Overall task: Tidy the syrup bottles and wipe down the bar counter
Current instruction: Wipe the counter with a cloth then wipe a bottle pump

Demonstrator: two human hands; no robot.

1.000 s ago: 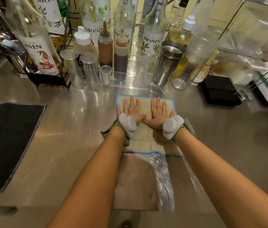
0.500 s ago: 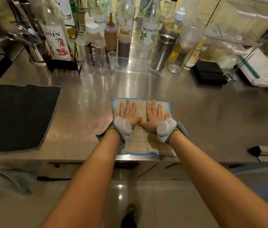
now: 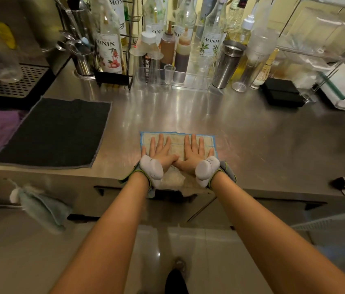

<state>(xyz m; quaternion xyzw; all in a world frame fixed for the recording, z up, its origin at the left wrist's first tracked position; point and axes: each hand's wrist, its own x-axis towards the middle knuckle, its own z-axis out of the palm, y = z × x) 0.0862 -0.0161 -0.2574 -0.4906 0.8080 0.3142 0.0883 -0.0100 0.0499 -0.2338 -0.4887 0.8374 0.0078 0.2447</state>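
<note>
My left hand (image 3: 160, 150) and right hand (image 3: 193, 150) lay flat with fingers spread wide on the wiping cloth (image 3: 178, 143), thumbs touching, holding nothing. The cloth sat at the near edge of the steel worktop (image 3: 252, 134), its near part hanging over the lip. The syrup bottles (image 3: 109, 49) stood along the back, well apart from the cloth, with two brown squeeze bottles (image 3: 167, 47) and a small clear cup (image 3: 169, 73) in a clear tray, and a steel shaker (image 3: 226, 64) just right of them. A black mat (image 3: 55, 132) lay to the left of the cloth, a black box (image 3: 281, 92) at the back right. Nothing stood between my hands and the bottles. Against half a second before, the cloth and my hands had come nearer the front edge, leaving more bare steel behind them.
</note>
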